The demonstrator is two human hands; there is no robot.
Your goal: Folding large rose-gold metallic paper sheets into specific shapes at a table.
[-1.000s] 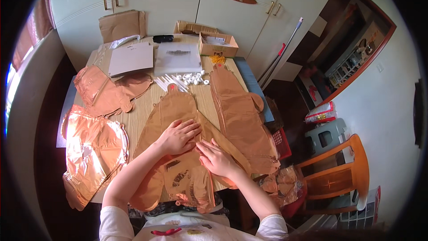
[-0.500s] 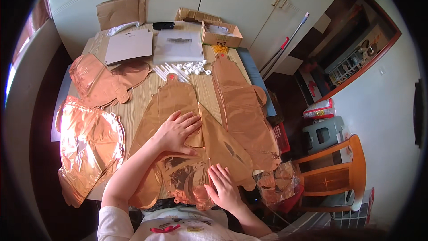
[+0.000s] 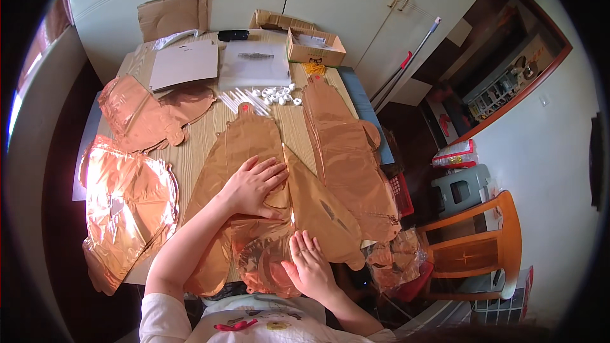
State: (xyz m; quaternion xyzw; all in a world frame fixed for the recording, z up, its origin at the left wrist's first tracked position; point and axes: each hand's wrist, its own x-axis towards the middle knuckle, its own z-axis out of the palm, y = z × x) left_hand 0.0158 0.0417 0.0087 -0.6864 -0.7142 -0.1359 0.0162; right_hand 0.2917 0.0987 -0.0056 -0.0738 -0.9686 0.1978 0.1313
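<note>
A flat, uninflated rose-gold foil balloon [image 3: 244, 143] lies spread in front of me, with a red dot on its tab at the far end. My left hand [image 3: 255, 185] rests palm down on its middle, fingers spread. Closer to the table's front edge, my right hand [image 3: 310, 265] lies flat on the foil with the fingers stretched out. Between my forearms the near part of the foil [image 3: 254, 267] is shiny and wrinkled. Neither hand grips anything.
More flat foil balloons lie right [image 3: 343, 159], near left [image 3: 130, 206] and far left [image 3: 136, 114]. Beyond are white sticks [image 3: 238, 98], white cups [image 3: 276, 95], a clear plastic bag [image 3: 254, 67] and a cardboard box [image 3: 316, 51]. A wooden chair [image 3: 473, 254] stands at the right.
My right hand has slid slightly left and up on the foil, smoothing over its near part. My left hand has stayed in place.
</note>
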